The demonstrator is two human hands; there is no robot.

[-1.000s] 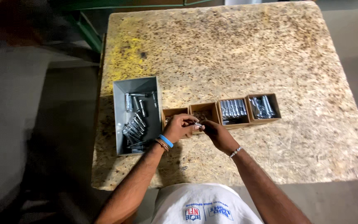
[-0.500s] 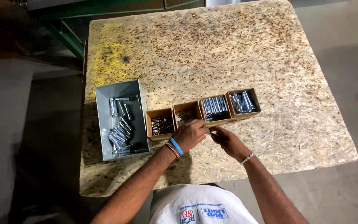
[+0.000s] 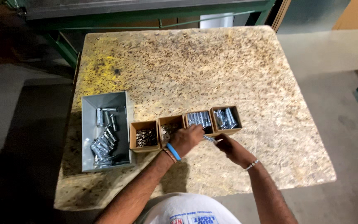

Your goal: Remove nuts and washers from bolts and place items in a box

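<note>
My left hand [image 3: 186, 139] hovers over the second small cardboard box [image 3: 170, 127], fingers curled at its front edge and touching a silver metal bolt [image 3: 210, 139]. My right hand [image 3: 233, 148] grips that bolt from the right, in front of the third box [image 3: 199, 120], which holds silver sleeves. The first box [image 3: 145, 136] holds small dark washers or nuts. The fourth box [image 3: 226, 119] holds more silver bolts. A blue band is on my left wrist, a bracelet on my right.
A grey metal tray [image 3: 105, 131] with several assembled bolts lies at the left of the chipboard tabletop [image 3: 212, 70]. A green metal frame [image 3: 146, 14] stands beyond the table's far edge. Concrete floor surrounds the table.
Both hands have shifted right, from the first two boxes to in front of the second and third. My left hand reaches toward the second box while the right keeps the bolt.
</note>
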